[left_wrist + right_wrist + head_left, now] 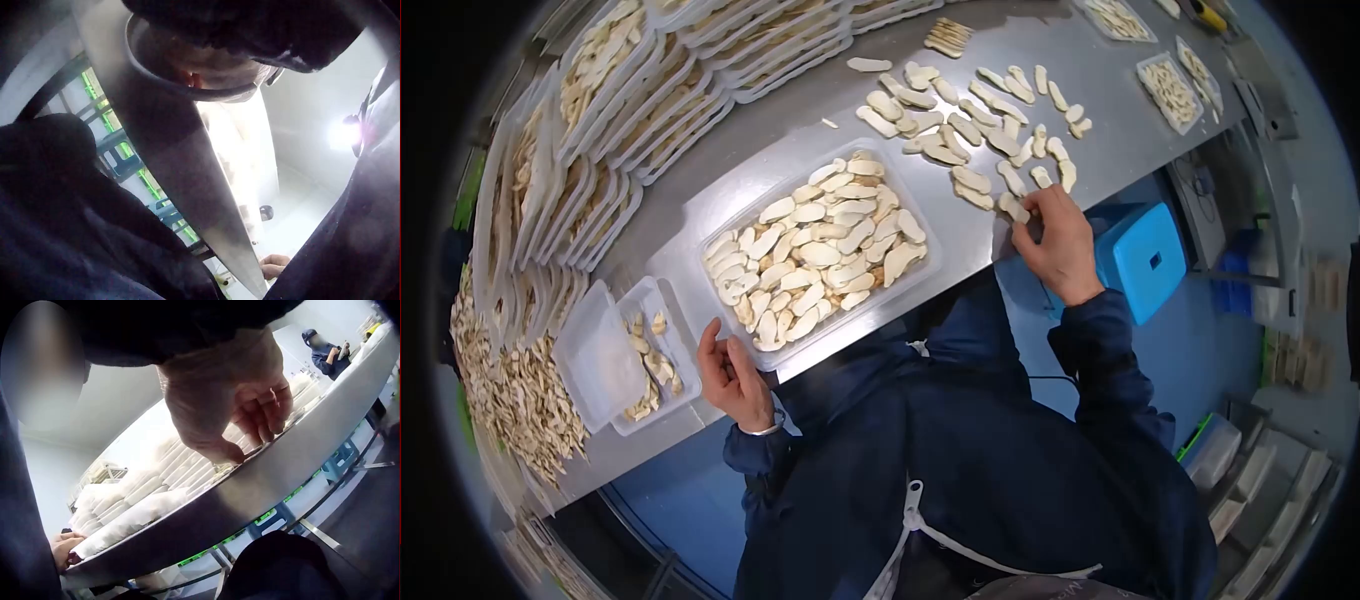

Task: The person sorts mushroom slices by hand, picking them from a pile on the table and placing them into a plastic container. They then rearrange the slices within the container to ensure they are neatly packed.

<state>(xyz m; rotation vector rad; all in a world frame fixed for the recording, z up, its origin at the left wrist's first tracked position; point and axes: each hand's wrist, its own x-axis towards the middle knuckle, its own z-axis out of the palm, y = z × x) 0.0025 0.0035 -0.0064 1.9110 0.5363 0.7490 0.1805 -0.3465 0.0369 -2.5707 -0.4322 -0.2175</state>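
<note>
My right hand (pixel 1058 248) is at the front edge of the steel table, pinching a pale mushroom slice (pixel 1012 208) between thumb and fingers. In the right wrist view its thumb and fingertips meet at the tabletop's edge. More loose slices (pixel 965 129) lie spread in rows and small clusters just beyond it. Closer to the middle stands a clear plastic tray (pixel 878 306) filled with overlapping slices. Beside that tray's lower left corner is my left hand (pixel 738 385), its fingers loosely bent and holding nothing.
Stacked trays of slices (pixel 615 150) line the back left. A small white container (pixel 685 385) with a few pieces and a heap of slices (pixel 525 410) are at the left. Two filled trays (pixel 1168 92) sit far right. A blue stool (pixel 1142 262) stands below. Another person (pixel 329 357) appears beyond the table.
</note>
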